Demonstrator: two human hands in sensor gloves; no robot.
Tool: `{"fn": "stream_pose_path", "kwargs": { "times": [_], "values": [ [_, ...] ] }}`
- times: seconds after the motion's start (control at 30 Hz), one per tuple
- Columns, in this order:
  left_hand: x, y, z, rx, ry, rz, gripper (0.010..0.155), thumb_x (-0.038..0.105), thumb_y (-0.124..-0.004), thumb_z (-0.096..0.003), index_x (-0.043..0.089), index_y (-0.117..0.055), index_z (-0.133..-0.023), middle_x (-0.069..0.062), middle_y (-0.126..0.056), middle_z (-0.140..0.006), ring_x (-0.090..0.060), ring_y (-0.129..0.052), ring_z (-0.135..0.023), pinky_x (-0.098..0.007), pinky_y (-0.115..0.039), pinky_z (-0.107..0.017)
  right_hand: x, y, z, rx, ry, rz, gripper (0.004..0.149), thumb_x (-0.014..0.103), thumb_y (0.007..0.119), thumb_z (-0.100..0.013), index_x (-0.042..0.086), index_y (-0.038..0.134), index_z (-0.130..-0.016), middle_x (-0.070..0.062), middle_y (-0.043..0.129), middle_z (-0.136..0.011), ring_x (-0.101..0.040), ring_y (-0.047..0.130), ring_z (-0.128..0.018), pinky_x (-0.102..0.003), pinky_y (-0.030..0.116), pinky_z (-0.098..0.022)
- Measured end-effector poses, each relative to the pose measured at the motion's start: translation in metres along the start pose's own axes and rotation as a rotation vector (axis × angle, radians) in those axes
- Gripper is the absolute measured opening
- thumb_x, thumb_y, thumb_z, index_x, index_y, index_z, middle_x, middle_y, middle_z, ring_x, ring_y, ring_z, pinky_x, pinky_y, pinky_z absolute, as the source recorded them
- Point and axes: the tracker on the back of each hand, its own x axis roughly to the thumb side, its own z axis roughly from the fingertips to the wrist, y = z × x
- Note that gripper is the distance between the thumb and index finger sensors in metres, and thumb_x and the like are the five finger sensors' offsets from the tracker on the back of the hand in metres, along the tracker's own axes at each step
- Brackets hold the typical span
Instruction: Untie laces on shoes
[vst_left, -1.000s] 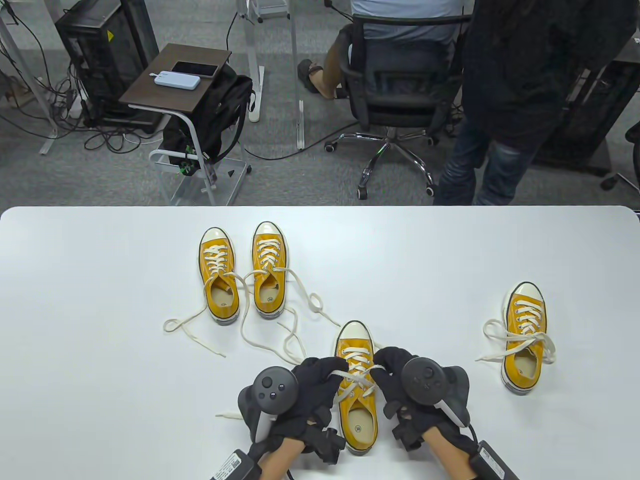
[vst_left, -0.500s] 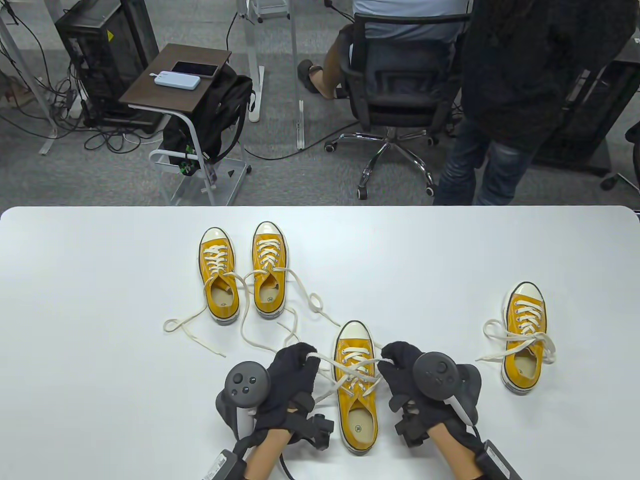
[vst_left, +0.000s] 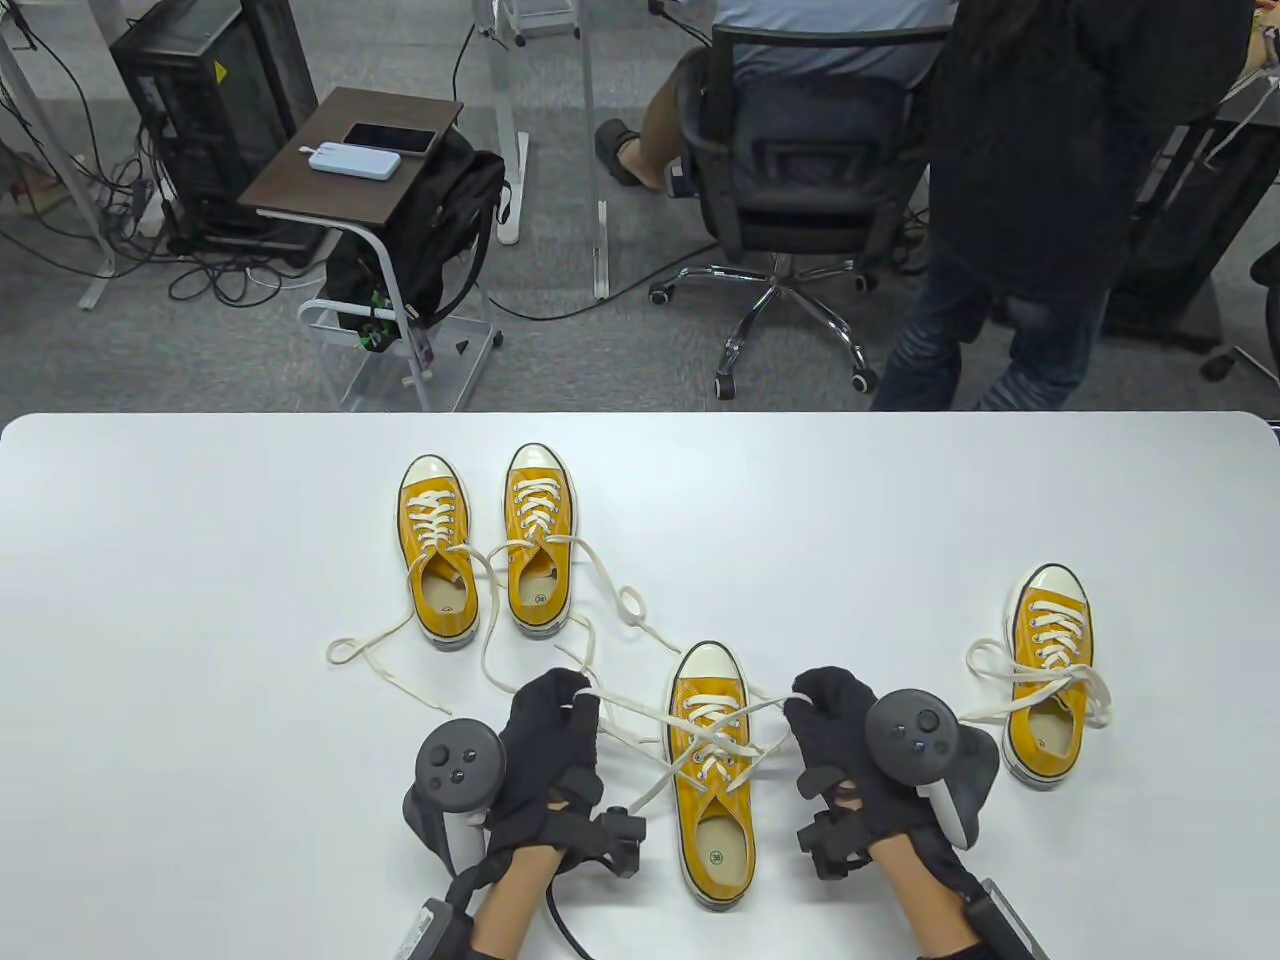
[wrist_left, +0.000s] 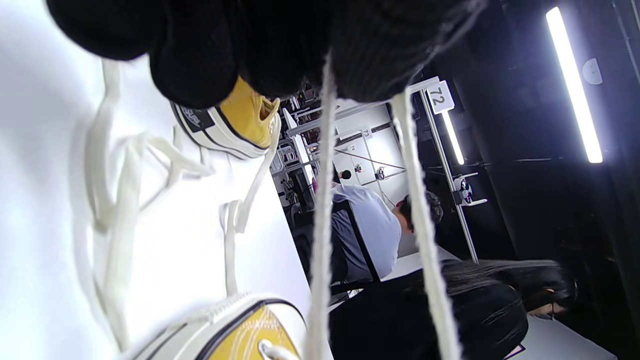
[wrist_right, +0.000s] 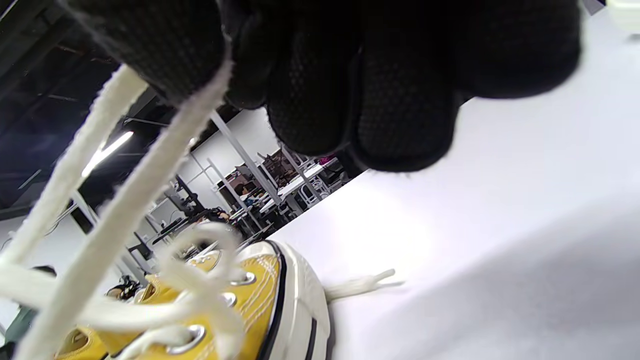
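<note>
- At the white table (vst_left: 200, 600), I have both gloved hands on the laces of the near yellow sneaker (vst_left: 712, 790), which sits at the front edge between them, toe pointing away from me.
- My left hand (vst_left: 545, 740) has its fingers curled tight round a doubled strand of the cream lace (vst_left: 640, 712), drawn out to the shoe's left; the left wrist view shows two strands (wrist_left: 322, 200) running from under the curled fingers down to the shoe.
- My right hand (vst_left: 835, 735) pinches the lace's other loop, drawn out to the shoe's right; in the right wrist view two strands (wrist_right: 115, 210) leave the clenched fingertips (wrist_right: 320, 100) toward the eyelets.
- The strands cross above the shoe's tongue, pulled out to either side; I cannot tell whether the knot is fully out.
- One loose lace end (vst_left: 650, 790) trails on the table just left of the shoe.
- Farther back on the left stands a pair of yellow sneakers (vst_left: 490, 545), side by side, their laces (vst_left: 390, 650) lying slack across the table.
- A fourth sneaker (vst_left: 1048, 680) stands well apart to the right, its bow (vst_left: 1040, 685) tied.
- Beyond the table, a person sits in an office chair (vst_left: 790, 190) and another person (vst_left: 1040, 200) stands beside it.
</note>
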Motion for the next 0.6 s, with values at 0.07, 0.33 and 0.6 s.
{"fn": "stream_pose_path", "kwargs": {
  "times": [0.07, 0.33, 0.6],
  "values": [
    [-0.001, 0.004, -0.002, 0.016, -0.001, -0.007, 0.044, 0.038, -0.073, -0.0492, 0.025, -0.072, -0.091, -0.011, -0.07, -0.099, -0.039, -0.083, -0.077, -0.051, -0.076, -0.052, -0.004, -0.002, -0.001, -0.001, 0.029, -0.02, 0.038, 0.042, 0.082, -0.045, 0.023, 0.078, -0.077, -0.013, 0.095, -0.074, -0.036, 0.1, -0.049, -0.051, 0.083, -0.035],
    [-0.007, 0.019, -0.008, 0.082, 0.033, -0.03, 0.044, 0.041, -0.073, -0.0491, 0.024, -0.073, -0.09, -0.012, -0.07, -0.098, -0.04, -0.083, -0.076, -0.052, -0.076, -0.051, -0.02, -0.014, -0.01, -0.017, 0.118, -0.089, 0.039, 0.041, 0.081, -0.045, 0.022, 0.077, -0.079, -0.014, 0.093, -0.076, -0.037, 0.099, -0.049, -0.051, 0.082, -0.035],
    [-0.017, 0.04, -0.014, 0.163, 0.096, -0.028, 0.043, 0.04, -0.072, -0.0496, 0.024, -0.075, -0.089, -0.013, -0.072, -0.098, -0.041, -0.084, -0.075, -0.053, -0.076, -0.05, -0.042, -0.033, -0.016, -0.051, 0.22, -0.167, 0.039, 0.039, 0.081, -0.046, 0.02, 0.077, -0.08, -0.015, 0.093, -0.076, -0.036, 0.099, -0.048, -0.051, 0.082, -0.034]
  ]
}}
